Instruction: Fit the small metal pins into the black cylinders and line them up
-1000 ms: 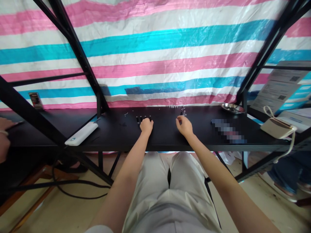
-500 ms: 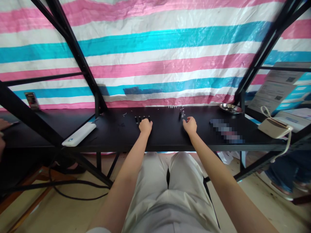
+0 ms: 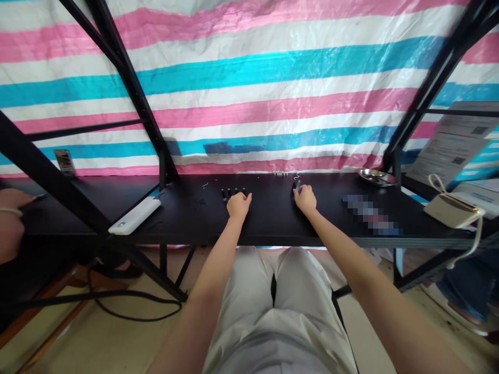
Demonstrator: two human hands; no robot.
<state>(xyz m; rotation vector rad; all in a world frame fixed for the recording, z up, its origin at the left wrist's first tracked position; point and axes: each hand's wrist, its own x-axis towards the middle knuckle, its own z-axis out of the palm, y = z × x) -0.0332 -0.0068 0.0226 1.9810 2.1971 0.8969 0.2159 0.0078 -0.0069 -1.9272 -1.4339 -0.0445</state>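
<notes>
My left hand (image 3: 238, 205) rests low over the black tabletop, its thumb apart from the curled fingers. Just beyond its fingers stand several small black sticks (image 3: 223, 195) with pale tips, in a short row partly hidden by the hand. My right hand (image 3: 306, 199) has its thumb and fingers closed around a small grey stick (image 3: 298, 185). Right beside that lies a small dark piece (image 3: 294, 185), touching or nearly touching the fingertips. The exact kind of these small parts is too small to make out.
Tiny white pieces (image 3: 280, 174) line the back edge; a white curly bit (image 3: 297, 176) lies nearby. A metal dish (image 3: 377, 177), a blurred-out item (image 3: 370, 215) and a beige pouch (image 3: 452, 210) are rightward. Left are a white power bank (image 3: 135, 215) and another person's hand (image 3: 15, 200).
My right hand has moved slightly left and forward onto the small grey stick. My left hand stays by the row, its thumb spread a little wider. The view has shifted slightly.
</notes>
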